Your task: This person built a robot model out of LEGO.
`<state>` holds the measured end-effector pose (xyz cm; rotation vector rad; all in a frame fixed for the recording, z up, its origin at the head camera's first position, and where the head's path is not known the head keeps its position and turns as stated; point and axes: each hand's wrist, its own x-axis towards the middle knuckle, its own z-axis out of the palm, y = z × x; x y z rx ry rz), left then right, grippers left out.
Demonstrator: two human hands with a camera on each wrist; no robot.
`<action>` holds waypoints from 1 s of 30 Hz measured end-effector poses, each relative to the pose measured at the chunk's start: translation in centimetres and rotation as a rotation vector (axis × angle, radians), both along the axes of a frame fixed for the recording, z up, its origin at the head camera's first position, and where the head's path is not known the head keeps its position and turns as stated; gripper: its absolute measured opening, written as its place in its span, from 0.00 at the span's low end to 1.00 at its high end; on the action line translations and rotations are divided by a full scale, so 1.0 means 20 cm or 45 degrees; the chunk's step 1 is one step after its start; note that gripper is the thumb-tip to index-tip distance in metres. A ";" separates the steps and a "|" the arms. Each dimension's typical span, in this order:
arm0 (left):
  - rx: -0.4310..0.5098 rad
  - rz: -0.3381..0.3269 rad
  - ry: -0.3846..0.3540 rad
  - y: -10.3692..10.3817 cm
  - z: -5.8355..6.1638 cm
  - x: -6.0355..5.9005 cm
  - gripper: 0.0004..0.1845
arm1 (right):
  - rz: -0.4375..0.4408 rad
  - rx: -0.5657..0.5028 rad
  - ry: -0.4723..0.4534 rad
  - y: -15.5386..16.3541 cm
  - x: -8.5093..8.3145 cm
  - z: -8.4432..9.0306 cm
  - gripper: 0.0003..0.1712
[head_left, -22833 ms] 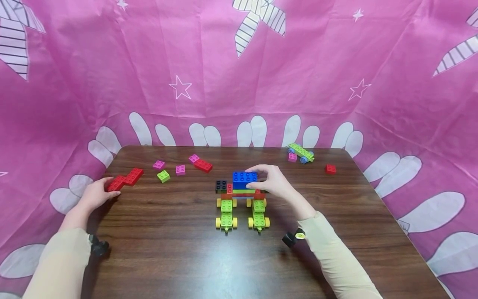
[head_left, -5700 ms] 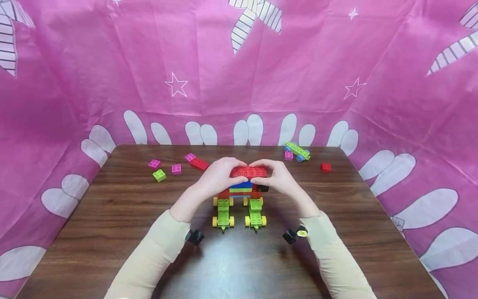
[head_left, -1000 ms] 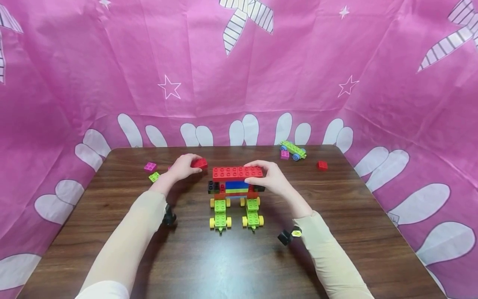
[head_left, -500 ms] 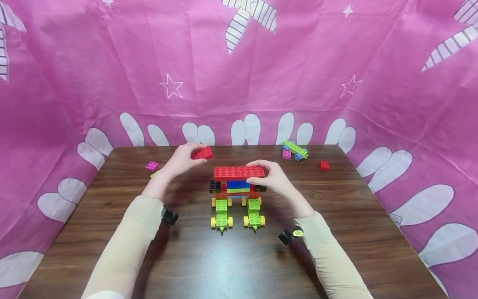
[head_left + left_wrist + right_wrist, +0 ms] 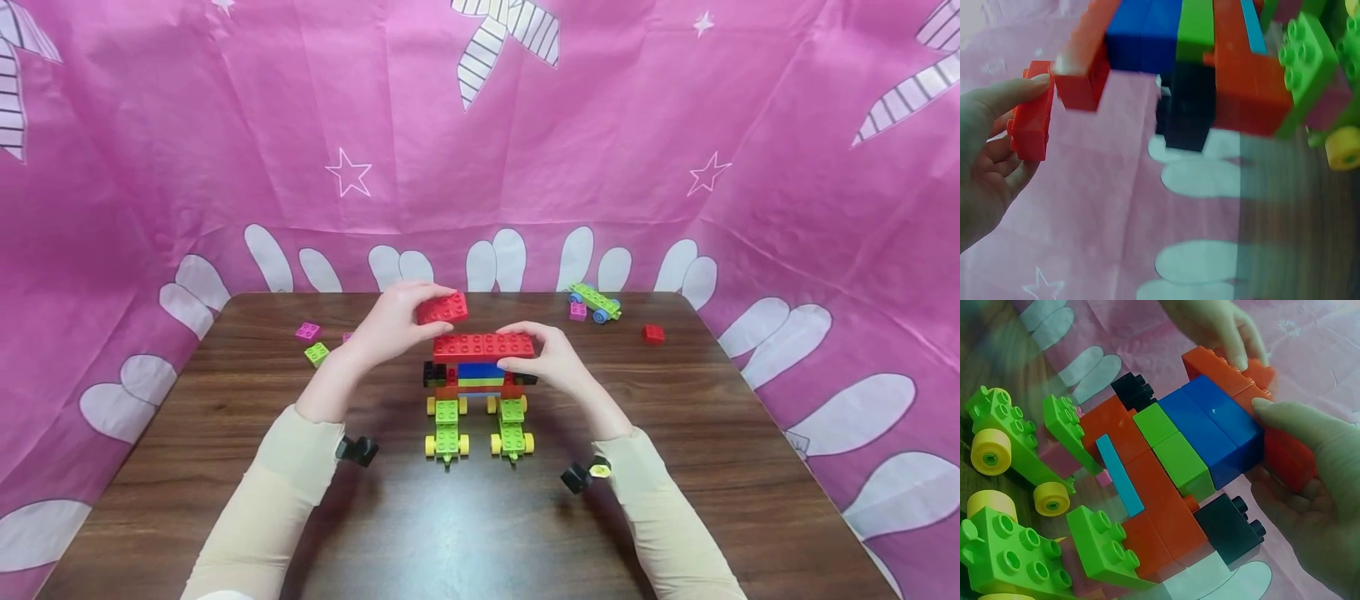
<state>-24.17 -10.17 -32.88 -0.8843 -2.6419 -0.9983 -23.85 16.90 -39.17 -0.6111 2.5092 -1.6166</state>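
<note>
Left hand (image 5: 390, 325) grips a loose red brick (image 5: 442, 308), carried just above and behind the left end of the build's red top layer (image 5: 483, 346) — not seated yet, apart from it. Right hand (image 5: 551, 362) clamps the block vehicle (image 5: 480, 383) at its right end, steadying it on the counter (image 5: 675, 433). Step in hand: placement approach. Next move likely needs stud alignment, then a straight press down against the right hand's brace.

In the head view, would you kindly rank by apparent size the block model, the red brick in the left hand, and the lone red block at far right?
1. Block model
2. Red brick, held by left hand
3. Lone red block, though it lies farther away
</note>
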 end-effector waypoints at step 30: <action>-0.087 -0.113 -0.061 0.20 0.00 0.10 0.24 | -0.007 0.021 0.023 0.01 0.00 -0.01 0.26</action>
